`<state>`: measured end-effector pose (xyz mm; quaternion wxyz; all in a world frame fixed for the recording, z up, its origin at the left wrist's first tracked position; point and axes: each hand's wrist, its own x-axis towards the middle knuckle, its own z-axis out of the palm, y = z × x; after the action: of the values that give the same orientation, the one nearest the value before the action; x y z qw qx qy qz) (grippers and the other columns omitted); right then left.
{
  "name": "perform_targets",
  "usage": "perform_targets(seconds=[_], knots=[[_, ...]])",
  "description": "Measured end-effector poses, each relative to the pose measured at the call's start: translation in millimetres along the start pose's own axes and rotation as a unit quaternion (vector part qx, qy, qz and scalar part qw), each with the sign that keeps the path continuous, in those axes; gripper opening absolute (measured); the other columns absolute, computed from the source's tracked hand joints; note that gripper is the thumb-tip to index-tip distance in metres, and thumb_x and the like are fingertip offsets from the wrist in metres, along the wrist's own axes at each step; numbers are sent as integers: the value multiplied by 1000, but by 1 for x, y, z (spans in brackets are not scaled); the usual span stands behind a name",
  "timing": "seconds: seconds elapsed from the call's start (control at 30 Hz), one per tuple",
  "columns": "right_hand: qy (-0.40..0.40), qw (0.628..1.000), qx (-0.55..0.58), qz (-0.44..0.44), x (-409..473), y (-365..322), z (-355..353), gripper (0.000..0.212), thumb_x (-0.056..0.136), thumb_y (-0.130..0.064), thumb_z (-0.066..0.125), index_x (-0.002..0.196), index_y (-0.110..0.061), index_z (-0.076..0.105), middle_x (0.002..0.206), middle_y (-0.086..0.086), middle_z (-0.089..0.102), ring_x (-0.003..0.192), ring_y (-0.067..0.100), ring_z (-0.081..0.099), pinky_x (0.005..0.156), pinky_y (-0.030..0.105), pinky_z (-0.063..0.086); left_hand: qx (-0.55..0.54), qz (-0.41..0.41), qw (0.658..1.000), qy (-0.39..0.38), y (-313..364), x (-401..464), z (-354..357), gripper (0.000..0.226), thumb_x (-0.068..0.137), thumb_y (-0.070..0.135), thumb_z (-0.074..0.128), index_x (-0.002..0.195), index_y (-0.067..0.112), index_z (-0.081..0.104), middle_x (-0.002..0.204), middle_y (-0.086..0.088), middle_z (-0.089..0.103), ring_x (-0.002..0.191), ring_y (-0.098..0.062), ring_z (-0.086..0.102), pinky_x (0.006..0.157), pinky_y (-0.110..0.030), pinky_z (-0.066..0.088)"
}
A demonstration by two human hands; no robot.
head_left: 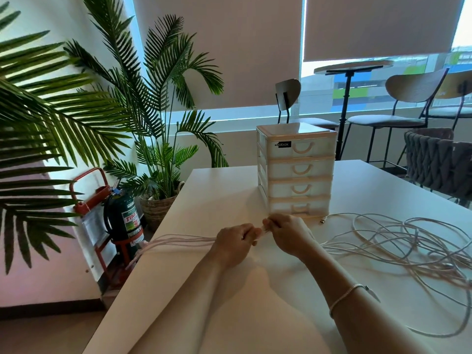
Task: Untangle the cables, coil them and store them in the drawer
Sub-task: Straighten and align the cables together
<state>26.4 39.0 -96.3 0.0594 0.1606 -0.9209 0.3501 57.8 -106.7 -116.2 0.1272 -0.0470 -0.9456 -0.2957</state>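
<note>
Both forearms reach forward over the white tabletop (194, 290), and the two hands meet just in front of the drawer unit (296, 169). In the left hand (236, 241) a gathered bundle of pale strands (178, 240) is pinched shut; it runs off to the left and drops over the tabletop's edge. Closed fingers of the right hand (287, 235) hold the same bundle at a small end piece between the two hands — a connector or a tie, too small to tell.

To the right lies the loose tangle of cables (398, 241), spread in overlapping loops, with one free plug end (322, 221) just beside the unit's base.

Judging by this, the step in hand is the sorting and coiling of one cable while the rest waits untangled. Next, the gathered lengths would need winding into a compact coil, held firm so it does not spring open, and one hand freed to pull a drawer.

All four drawers sit shut — their translucent fronts show nothing clearly inside, so no cable seems stored yet.
</note>
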Motion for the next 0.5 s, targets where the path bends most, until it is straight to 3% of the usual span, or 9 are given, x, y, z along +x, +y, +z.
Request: perform_targets(seconds=[0.1, 0.2, 0.33, 0.43, 0.5], knots=[[-103, 993, -29, -51, -2, 0, -3, 25, 96, -24, 45, 97, -13, 67, 74, -10, 55, 67, 3, 50, 58, 9, 36, 50, 2, 998, 26, -6, 3, 0, 34, 98, 32, 40, 91, 8, 63, 97, -7, 69, 95, -27, 59, 79, -29, 37], [-191, 979, -40, -61, -4, -3, -7, 26, 96, -22, 46, 96, -8, 68, 66, -13, 44, 57, 0, 38, 51, 10, 31, 71, -3, 997, 42, -8, 5, 2, 33, 98, 32, 40, 91, 7, 61, 99, -14, 66, 97, -31, 57, 78, -31, 35], [-134, 989, -28, -47, -3, -3, -7, 24, 96, -24, 46, 86, -16, 66, 66, -11, 48, 63, 7, 44, 52, 12, 33, 38, 9, 999, 26, -10, 5, 0, 32, 98, 31, 42, 89, 7, 61, 95, -9, 69, 95, -28, 59, 79, -29, 37], [-40, 999, -18, -31, 1, 2, -2, 25, 95, -26, 45, 91, -15, 67, 86, 2, 62, 86, 20, 56, 73, 28, 45, 16, 21, 1000, 0, -6, 4, 2, 32, 98, 30, 42, 89, 8, 63, 94, -5, 70, 95, -26, 60, 82, -29, 39], [-40, 999, -17, -33, 1, 3, -1, 26, 95, -27, 45, 91, -15, 67, 90, 4, 62, 87, 20, 56, 74, 29, 45, 31, 14, 999, 13, -5, 5, 2, 32, 98, 30, 41, 90, 8, 62, 95, -5, 70, 95, -25, 60, 83, -29, 39]])
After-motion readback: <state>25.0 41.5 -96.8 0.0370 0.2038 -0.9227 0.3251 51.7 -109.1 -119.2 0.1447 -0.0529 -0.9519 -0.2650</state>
